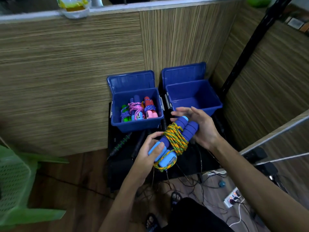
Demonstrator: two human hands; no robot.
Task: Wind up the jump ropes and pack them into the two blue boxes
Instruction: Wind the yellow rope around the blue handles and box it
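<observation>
A jump rope point(175, 138) with two blue foam handles and an orange-green cord wound round them is held in front of the boxes. My left hand point(148, 151) grips the light-blue lower ends of the handles. My right hand point(199, 126) cups the upper ends, fingers spread above them. The left blue box point(117, 121) stands with its lid up and holds several wound ropes point(138, 109) in pink, red, green and blue. The right blue box point(215, 104), lid also raised, has nothing visible inside.
Both boxes sit on a black surface point(120, 164) against a wood-grain wall. Black-handled ropes point(122, 143) lie below the left box. A green plastic chair point(15, 178) stands at left. Cables and a power strip point(232, 196) cover the floor at right. A black pole point(250, 42) leans at right.
</observation>
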